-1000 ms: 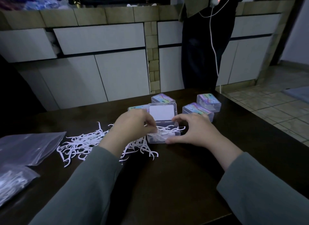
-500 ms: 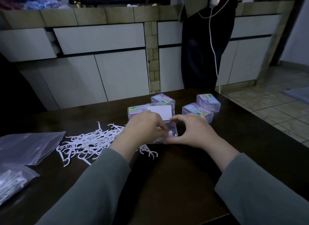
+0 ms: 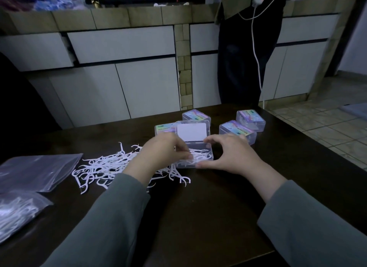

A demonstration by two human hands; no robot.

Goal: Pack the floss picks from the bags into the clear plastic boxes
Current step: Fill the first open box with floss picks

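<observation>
A clear plastic box (image 3: 207, 148) stands open on the dark table (image 3: 198, 217), its lid (image 3: 191, 132) tilted up at the back, with white floss picks inside. My left hand (image 3: 160, 153) is over the box's left side, fingers curled, pinching picks in it. My right hand (image 3: 228, 153) cups the box's right end, thumb at the front corner. A loose heap of floss picks (image 3: 107, 165) lies to the left of the box, partly hidden by my left wrist.
Several closed, labelled boxes (image 3: 237, 130) stand behind the open one. Two plastic bags lie at the left edge: a flat bag (image 3: 33, 171) and a bag with picks (image 3: 15, 211). A person in dark clothes (image 3: 246, 54) stands beyond the table.
The box slid a little to the right and its contents show again. My left hand moved right from the heap to the box. My right hand stays at the box's right end.
</observation>
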